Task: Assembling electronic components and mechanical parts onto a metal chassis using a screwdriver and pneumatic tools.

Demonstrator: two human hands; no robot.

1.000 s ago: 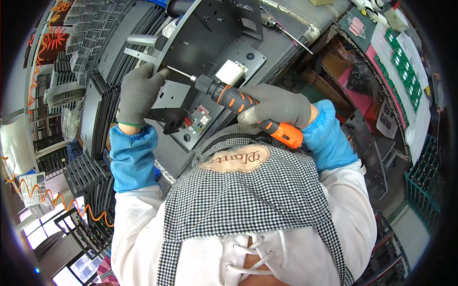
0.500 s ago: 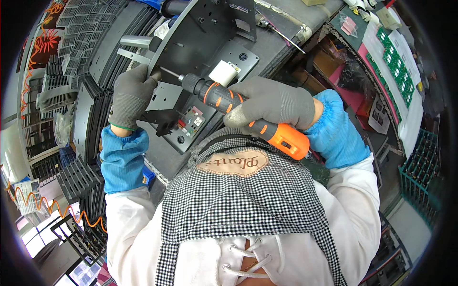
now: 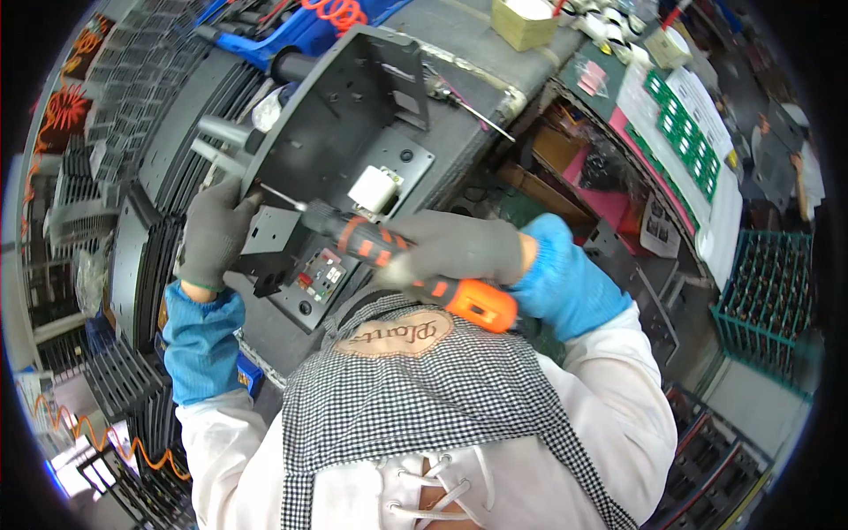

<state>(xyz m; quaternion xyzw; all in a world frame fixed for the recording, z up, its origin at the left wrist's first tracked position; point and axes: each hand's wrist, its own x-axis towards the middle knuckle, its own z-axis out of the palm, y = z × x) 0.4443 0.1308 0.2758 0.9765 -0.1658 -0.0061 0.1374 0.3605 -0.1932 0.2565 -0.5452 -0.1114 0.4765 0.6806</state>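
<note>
My right hand (image 3: pixel 468 247), in a grey glove, is wrapped round an orange and black electric screwdriver (image 3: pixel 482 305). Its thin bit points left, with the tip at the inner wall of a dark grey metal housing (image 3: pixel 340 106). At that wall's lower left edge, beside two light grey handle-like bars (image 3: pixel 225 132), my gloved left hand (image 3: pixel 216 231) is closed on the edge; its fingertips are partly hidden. A white block-shaped part (image 3: pixel 373 189) sits on the housing's base plate, and a small circuit board (image 3: pixel 323 276) with a red part lies nearer me.
Stacked dark metal panels (image 3: pixel 199 132) crowd the left. Behind the housing stands a blue bin (image 3: pixel 252 44) with a coiled red hose. A long screwdriver (image 3: pixel 481 119) lies on the bench to the right. Green circuit boards (image 3: pixel 685 124) and a green rack (image 3: pixel 764 300) are farther right.
The view has shifted, so the bench and housing appear lower and farther left. Both hands keep their grips, and the screwdriver tip stays by the housing wall.
</note>
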